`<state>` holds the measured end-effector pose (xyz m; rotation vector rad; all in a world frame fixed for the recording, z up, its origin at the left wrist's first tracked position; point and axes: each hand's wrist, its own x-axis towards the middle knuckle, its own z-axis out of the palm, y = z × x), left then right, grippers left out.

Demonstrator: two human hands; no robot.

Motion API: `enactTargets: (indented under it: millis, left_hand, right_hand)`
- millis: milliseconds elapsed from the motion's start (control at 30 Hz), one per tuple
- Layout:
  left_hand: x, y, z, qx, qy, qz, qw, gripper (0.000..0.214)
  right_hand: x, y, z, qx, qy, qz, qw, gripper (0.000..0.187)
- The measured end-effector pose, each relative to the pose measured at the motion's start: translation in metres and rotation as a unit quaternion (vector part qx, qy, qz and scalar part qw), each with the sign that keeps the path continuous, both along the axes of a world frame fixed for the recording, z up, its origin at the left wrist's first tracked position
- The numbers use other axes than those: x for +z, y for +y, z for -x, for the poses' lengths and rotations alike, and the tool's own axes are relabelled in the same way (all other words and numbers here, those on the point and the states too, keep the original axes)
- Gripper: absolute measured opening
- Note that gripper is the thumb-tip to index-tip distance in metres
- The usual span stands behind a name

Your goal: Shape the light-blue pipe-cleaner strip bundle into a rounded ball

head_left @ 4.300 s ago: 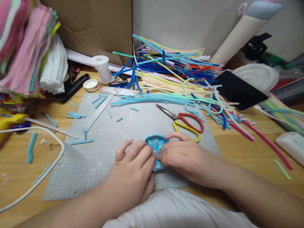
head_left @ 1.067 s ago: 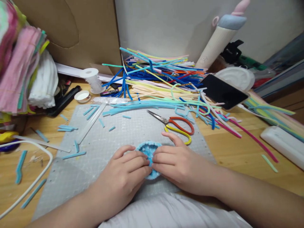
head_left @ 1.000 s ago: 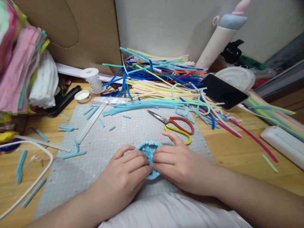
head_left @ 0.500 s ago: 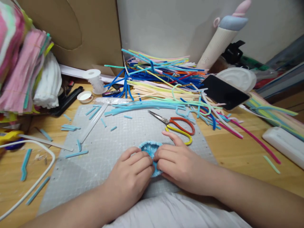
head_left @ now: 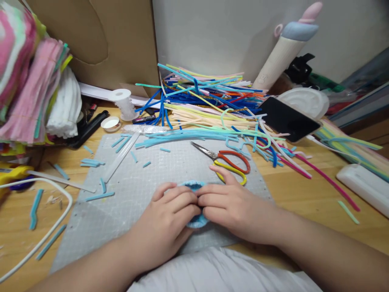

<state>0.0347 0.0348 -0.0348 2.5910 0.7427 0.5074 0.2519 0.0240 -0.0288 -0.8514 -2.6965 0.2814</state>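
A round, cup-like piece of light blue pipe cleaner (head_left: pixel 198 221) is held between both hands, low over the grey cutting mat (head_left: pixel 133 219). My left hand (head_left: pixel 172 217) grips it from the left, with fingers curled over the rim and into the hollow. From the right, my right hand (head_left: pixel 234 207) closes on the other side, its index finger raised. The fingertips meet near the middle and hide much of the piece. Just beyond the right hand lie scissors (head_left: pixel 226 159) with one red and one yellow handle, blades pointing to the back left.
Light blue pipe cleaners (head_left: pixel 188 137) lie along the mat's back edge, before a mixed pile (head_left: pixel 209 95). Short cut pieces (head_left: pixel 100 196) are scattered at left. A white cable (head_left: pixel 65 219) loops near a yellow glue gun (head_left: pixel 13 174). A phone (head_left: pixel 288 119) lies back right.
My fingers have moved closer together over the blue piece and now cover more of its hollow. The raised right index finger has lowered slightly. The camera view has shifted a little.
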Motion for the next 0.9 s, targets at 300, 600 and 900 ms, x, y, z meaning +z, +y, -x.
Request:
enactTargets:
  millis: [300,600,900]
  left_hand:
    - [0.001,0.002,0.010,0.004,0.015,-0.088,0.996,0.012]
    - [-0.002,0.003,0.007,0.021,-0.021,-0.030,0.999,0.011]
    - [-0.005,-0.004,0.001,0.000,-0.007,-0.068,0.998,0.023]
  right_hand:
    - [-0.001,-0.003,0.003,-0.043,0.025,-0.012,0.999,0.013]
    - [-0.005,-0.008,0.011,-0.054,0.062,-0.003,0.997,0.017]
    - [-0.015,-0.015,0.017,-0.058,0.088,-0.032,0.994,0.022]
